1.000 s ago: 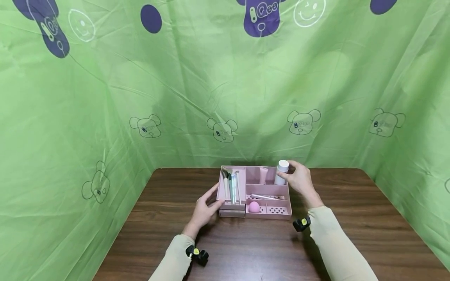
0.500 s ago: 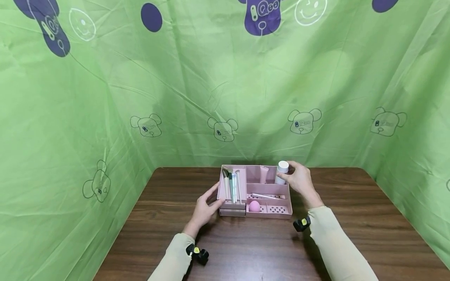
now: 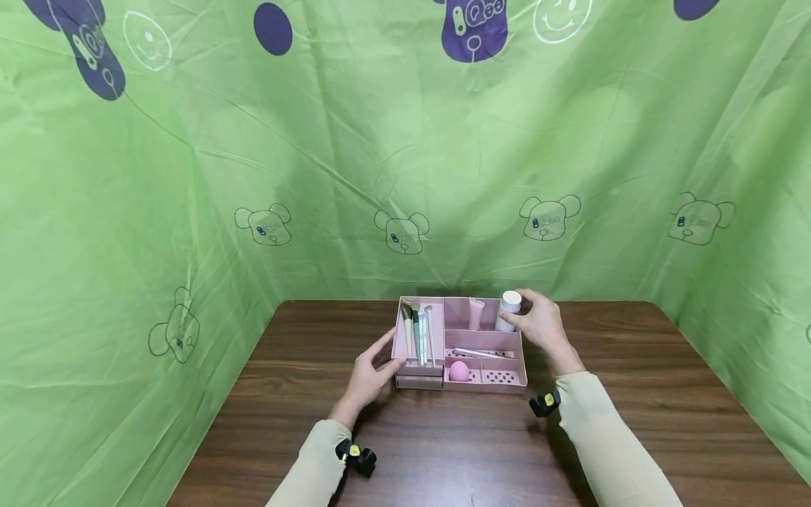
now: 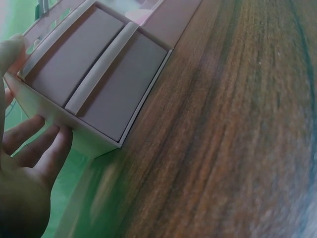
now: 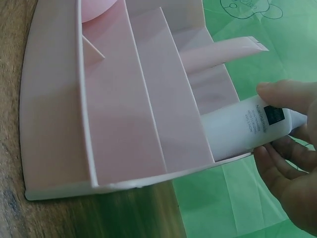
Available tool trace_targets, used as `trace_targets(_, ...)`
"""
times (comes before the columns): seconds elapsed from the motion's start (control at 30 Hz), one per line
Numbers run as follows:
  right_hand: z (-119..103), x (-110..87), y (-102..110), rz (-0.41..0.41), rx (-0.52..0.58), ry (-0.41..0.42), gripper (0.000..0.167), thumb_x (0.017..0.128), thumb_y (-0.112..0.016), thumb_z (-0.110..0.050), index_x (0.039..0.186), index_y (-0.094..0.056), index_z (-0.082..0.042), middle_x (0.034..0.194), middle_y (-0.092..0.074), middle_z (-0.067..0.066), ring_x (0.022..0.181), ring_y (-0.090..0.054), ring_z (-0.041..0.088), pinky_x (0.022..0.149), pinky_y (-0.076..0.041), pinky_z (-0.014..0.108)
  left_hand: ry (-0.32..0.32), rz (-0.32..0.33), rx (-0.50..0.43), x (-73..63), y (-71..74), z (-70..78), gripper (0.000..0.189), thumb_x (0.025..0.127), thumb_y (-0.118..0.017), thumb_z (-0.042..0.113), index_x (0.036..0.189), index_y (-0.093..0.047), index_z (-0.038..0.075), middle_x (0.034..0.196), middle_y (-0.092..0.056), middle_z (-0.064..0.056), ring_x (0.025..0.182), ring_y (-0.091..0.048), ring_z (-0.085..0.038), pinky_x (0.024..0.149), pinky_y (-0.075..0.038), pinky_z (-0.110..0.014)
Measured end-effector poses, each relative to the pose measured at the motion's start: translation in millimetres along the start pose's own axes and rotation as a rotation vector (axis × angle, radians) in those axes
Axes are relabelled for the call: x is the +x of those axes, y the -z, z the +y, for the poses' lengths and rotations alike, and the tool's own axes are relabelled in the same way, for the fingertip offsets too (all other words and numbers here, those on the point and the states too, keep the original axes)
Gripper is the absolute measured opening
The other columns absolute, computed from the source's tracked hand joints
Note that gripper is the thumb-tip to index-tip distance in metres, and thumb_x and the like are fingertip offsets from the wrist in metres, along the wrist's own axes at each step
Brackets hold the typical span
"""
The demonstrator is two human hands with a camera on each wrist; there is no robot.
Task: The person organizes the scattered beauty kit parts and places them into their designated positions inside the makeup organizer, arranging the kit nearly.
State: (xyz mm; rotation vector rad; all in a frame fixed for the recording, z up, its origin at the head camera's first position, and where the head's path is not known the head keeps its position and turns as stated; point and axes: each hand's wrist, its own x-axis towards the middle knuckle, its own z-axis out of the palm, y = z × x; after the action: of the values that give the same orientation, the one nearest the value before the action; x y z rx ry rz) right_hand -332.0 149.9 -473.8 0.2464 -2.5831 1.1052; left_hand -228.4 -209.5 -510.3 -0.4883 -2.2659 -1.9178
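Observation:
My right hand (image 3: pixel 543 325) grips a white lotion bottle (image 5: pixel 242 126) near its cap, thumb on one side and fingers on the other. The bottle stands in the back right compartment of a pink makeup organizer (image 3: pixel 516 384), its lower part hidden behind a divider in the right wrist view. At the opposite end, my left hand (image 3: pixel 369 377) holds the organizer's left corner, thumb over the front rim and fingers against the side wall. Beside the bottle stands a pink tube (image 3: pixel 476 315). Makeup brushes (image 3: pixel 416 334) lie in the left section, above two drawers (image 4: pixel 116 74).
A pink sponge ball (image 3: pixel 459 371) sits in a front compartment. Slim pen-like items (image 3: pixel 481 353) lie in the middle row. The organizer rests on a brown wooden table (image 3: pixel 443 443) near its back edge, with a green curtain (image 3: pixel 342 176) behind and at both sides.
Both hands, the bottle and the organizer keep their places; only the head view shifts slightly.

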Motion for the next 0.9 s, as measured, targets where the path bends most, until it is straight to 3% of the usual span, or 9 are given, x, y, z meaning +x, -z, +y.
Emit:
trace_targets(0.33, 0.4, 0.6, 1.1, 0.018, 0.045, -0.010, 0.043, 0.080, -0.080, -0.022, 0.116, -0.067, -0.005, 0.096, -0.073, 0.014, 0.086, -0.069, 0.026, 0.079, -0.056, 0.037, -0.009, -0.010, -0.009, 0.8, -0.5, -1.5, 0.062, 0.091, -0.069, 0.011, 0.146, -0.043, 0.005, 0.140, -0.052, -0.022, 0.127, -0.050, -0.041, 0.106, -0.045, -0.050)
trace_targets(0.9, 0.4, -1.7, 2.0, -0.006, 0.044, -0.034, 0.047, 0.080, -0.080, -0.023, 0.121, -0.064, -0.004, 0.100, -0.072, 0.015, 0.088, -0.068, 0.027, 0.082, -0.058, 0.042, -0.017, -0.009, 0.007, -1.1, 1.0, -1.4, 0.064, 0.091, -0.070, 0.013, 0.147, -0.041, 0.003, 0.143, -0.049, -0.022, 0.128, -0.049, -0.040, 0.106, -0.045, -0.048)
